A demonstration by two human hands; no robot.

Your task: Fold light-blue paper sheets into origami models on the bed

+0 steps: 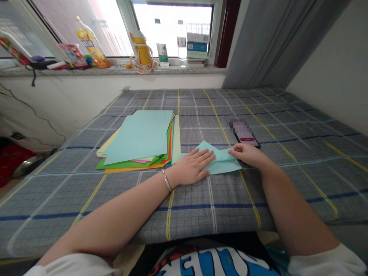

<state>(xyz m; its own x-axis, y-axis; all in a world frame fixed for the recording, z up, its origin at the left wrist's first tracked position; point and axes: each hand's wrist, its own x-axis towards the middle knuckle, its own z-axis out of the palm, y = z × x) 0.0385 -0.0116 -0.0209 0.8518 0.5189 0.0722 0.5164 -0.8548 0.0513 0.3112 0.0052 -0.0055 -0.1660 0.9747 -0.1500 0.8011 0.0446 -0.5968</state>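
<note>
1. Bottle (91, 44), yellow-labelled, upright on the windowsill (115, 71) at the far side of the room from me.
2. Stack of coloured paper (140, 134), lying on the plaid cloth (86, 191); a light-blue sheet is uppermost, with green, orange and yellow edges showing beneath.
3. Bracelet (166, 181), silver-coloured, around the left wrist.
4. Left hand (194, 165), palm down across the left part of the folded light-blue paper; fingers extended and slightly apart, clamped on nothing.
5. Folded light-blue paper (223, 165), on the cloth just right of the stack, with a pointed peak at its far edge; its left part is largely hidden by the hand.
6. Right hand (246, 154), thumb and forefinger together, pinching the paper's upper right corner; the other fingers are curled.
7. Phone (245, 134), lying screen up just beyond the right hand.
</note>
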